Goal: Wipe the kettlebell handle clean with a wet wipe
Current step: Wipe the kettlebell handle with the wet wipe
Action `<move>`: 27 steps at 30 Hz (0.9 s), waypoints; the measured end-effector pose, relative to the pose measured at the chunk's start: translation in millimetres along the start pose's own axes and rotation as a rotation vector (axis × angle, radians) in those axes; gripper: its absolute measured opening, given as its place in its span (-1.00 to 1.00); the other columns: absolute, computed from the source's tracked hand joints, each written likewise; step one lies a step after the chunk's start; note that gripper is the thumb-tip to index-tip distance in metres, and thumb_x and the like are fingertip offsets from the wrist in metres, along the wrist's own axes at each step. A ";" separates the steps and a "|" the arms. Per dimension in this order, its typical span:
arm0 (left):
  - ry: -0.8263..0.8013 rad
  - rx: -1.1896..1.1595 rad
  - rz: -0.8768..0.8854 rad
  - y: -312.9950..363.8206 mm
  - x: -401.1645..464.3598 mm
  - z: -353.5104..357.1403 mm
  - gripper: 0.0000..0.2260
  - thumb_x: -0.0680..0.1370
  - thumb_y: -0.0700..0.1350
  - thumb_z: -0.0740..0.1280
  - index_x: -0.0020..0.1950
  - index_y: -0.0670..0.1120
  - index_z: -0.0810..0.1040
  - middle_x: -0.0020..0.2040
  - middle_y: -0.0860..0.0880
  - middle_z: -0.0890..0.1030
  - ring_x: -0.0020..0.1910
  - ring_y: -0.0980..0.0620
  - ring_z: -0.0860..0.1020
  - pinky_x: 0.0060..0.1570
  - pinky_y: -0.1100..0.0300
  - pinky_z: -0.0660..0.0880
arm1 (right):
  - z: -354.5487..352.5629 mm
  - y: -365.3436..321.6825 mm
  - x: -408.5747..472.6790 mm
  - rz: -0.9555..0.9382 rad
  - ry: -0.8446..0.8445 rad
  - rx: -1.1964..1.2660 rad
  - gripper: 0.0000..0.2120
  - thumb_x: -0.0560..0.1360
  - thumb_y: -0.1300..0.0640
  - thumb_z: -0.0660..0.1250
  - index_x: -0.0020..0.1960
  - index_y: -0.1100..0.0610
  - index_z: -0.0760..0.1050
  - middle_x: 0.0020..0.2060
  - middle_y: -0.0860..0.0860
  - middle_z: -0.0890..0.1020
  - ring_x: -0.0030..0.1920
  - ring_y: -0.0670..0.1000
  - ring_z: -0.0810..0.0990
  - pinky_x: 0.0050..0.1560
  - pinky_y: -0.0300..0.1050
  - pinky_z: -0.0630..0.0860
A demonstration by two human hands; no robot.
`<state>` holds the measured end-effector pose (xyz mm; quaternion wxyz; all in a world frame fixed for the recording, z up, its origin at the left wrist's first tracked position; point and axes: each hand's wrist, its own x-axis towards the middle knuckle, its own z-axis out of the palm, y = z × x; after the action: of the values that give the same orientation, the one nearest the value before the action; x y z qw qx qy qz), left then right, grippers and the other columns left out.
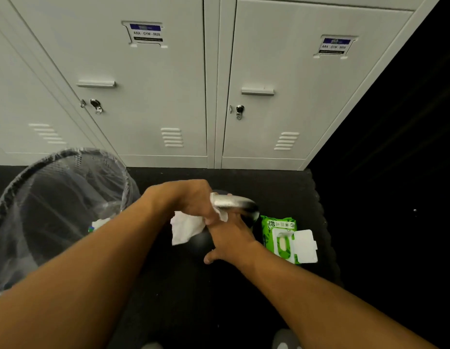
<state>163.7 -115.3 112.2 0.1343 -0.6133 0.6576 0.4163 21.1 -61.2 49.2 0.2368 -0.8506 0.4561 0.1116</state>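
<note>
A black kettlebell (201, 241) stands on the dark floor mat, its body mostly hidden under my arms. Its silver handle (234, 201) shows at the top. My left hand (191, 200) grips the left end of the handle through a white wet wipe (186, 229), and the loose part of the wipe hangs below the hand. My right hand (229, 238) rests on the kettlebell just under the handle, fingers reaching up toward it and thumb spread to the left.
A green pack of wet wipes (284, 238) lies to the right of the kettlebell with its white lid flipped open. A mesh bin (42, 197) lined with clear plastic stands at the left. Grey lockers (209, 84) rise behind.
</note>
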 end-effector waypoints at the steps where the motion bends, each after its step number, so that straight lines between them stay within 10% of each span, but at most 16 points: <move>1: -0.034 0.003 -0.016 2.9 3.1 -3.1 -0.65 0.37 0.10 0.53 0.08 -0.01 0.64 -0.03 -0.03 0.69 -0.06 -0.01 0.65 0.10 0.07 0.57 | -0.9 0.5 -0.4 0.005 0.005 0.008 0.28 0.31 -0.13 0.64 0.66 0.05 -0.21 0.63 0.17 -0.20 0.60 0.31 -0.26 0.58 0.12 -0.20; 4: 0.185 0.097 0.029 1.8 0.8 15.5 -0.69 0.43 0.15 0.48 0.06 0.02 0.61 -0.06 0.01 0.68 -0.08 0.03 0.64 0.04 0.10 0.57 | -8.8 -1.9 0.3 0.037 -0.013 -0.099 0.24 0.38 -0.18 0.57 0.65 0.11 -0.27 0.63 0.18 -0.21 0.60 0.29 -0.25 0.56 0.12 -0.26; 9: 1.159 0.043 0.149 3.8 -22.1 93.4 -0.63 0.29 -0.03 0.59 0.02 -0.04 0.58 -0.10 0.00 0.59 -0.15 0.04 0.52 -0.12 0.11 0.50 | -16.4 -3.5 -0.1 -0.019 -0.027 -0.222 0.18 0.43 -0.25 0.50 0.65 0.08 -0.28 0.63 0.12 -0.24 0.57 0.26 -0.38 0.24 0.11 -0.64; 12: 0.997 0.105 0.074 6.2 -19.4 71.7 -0.70 0.35 0.05 0.55 -0.03 0.00 0.55 -0.15 0.02 0.61 -0.18 0.03 0.56 -0.15 0.12 0.50 | -17.2 -3.6 1.0 -0.032 -0.037 -0.218 0.19 0.43 -0.25 0.50 0.65 0.12 -0.27 0.63 0.15 -0.21 0.59 0.25 -0.32 0.18 0.10 -0.64; 16: 0.103 0.097 0.034 7.9 -6.9 5.4 -0.74 0.47 0.13 0.45 0.05 0.01 0.61 -0.11 0.01 0.65 -0.14 0.05 0.62 -0.02 0.16 0.55 | -7.9 -3.4 -1.9 0.043 -0.012 -0.047 0.07 0.45 -0.17 0.51 0.66 0.11 -0.12 0.64 0.16 -0.09 0.61 0.23 -0.11 0.56 -0.06 -0.16; 18: 0.005 0.062 0.052 11.9 -3.2 -2.9 -0.78 0.46 0.09 0.47 0.01 0.02 0.61 -0.15 0.02 0.64 -0.20 0.09 0.60 -0.10 0.22 0.49 | -5.2 -0.9 -1.0 0.040 -0.008 -0.036 0.08 0.46 -0.15 0.51 0.66 0.09 -0.16 0.64 0.13 -0.12 0.62 0.21 -0.12 0.56 -0.06 -0.14; 23: 0.872 0.204 0.114 2.2 -24.1 67.9 -0.68 0.45 0.09 0.47 0.13 -0.01 0.56 -0.01 0.01 0.62 -0.06 0.04 0.57 -0.02 0.16 0.50 | -11.3 -1.1 1.6 0.009 -0.053 -0.244 0.17 0.44 -0.24 0.49 0.65 0.10 -0.27 0.63 0.16 -0.21 0.60 0.25 -0.28 0.48 0.19 -0.42; 27: 1.080 0.144 0.037 8.1 -18.3 109.8 -0.52 0.44 -0.04 0.46 0.31 -0.17 0.51 0.17 -0.13 0.55 0.15 -0.11 0.51 0.19 -0.03 0.44 | -3.8 3.1 12.3 -0.028 -0.066 -0.300 0.08 0.52 -0.29 0.36 0.63 0.06 -0.34 0.63 0.17 -0.22 0.59 0.26 -0.29 0.45 0.32 -0.48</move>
<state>123.5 -25.2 60.0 -0.1885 -0.7174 0.6707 -0.0018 25.3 -73.5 46.5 0.1233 -0.8785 0.4144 0.2033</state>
